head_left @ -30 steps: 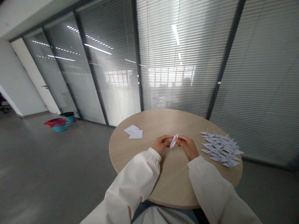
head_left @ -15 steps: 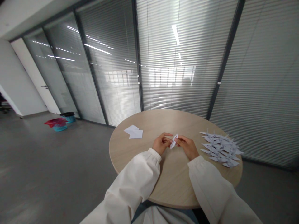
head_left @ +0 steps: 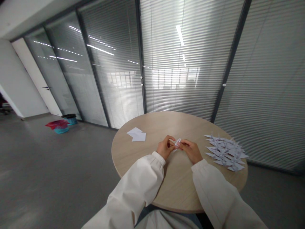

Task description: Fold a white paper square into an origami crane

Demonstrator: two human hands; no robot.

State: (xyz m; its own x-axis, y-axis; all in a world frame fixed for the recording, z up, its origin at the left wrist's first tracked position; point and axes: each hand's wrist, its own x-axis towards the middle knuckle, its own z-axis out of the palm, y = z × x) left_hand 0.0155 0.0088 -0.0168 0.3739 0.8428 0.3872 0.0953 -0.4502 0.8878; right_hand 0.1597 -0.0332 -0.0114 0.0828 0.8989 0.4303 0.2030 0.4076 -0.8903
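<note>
Between my two hands, just above the round table, is a small folded piece of white paper (head_left: 178, 141). My left hand (head_left: 165, 147) pinches its left side with thumb and fingers. From the other side my right hand (head_left: 191, 150) grips it, thumb and forefinger close to the left fingertips. The fingers cover most of the paper, so its exact fold is hard to see. To the right of my right hand lies a dense group of folded white paper cranes (head_left: 226, 152). Flat white paper sheets (head_left: 138, 135) lie on the table to the left of my left hand.
The round wooden table (head_left: 152, 124) stands against a glass partition with blinds (head_left: 183, 79). On the floor at the left are a blue bin with a red liner (head_left: 60, 127) and another bin with a black liner (head_left: 70, 119). A white door (head_left: 35, 76) is farther left.
My fingers have closed in around the folded paper, and the thumbs now cover more of it. The paper's angle has shifted slightly. The cranes and the flat sheets stay where they were.
</note>
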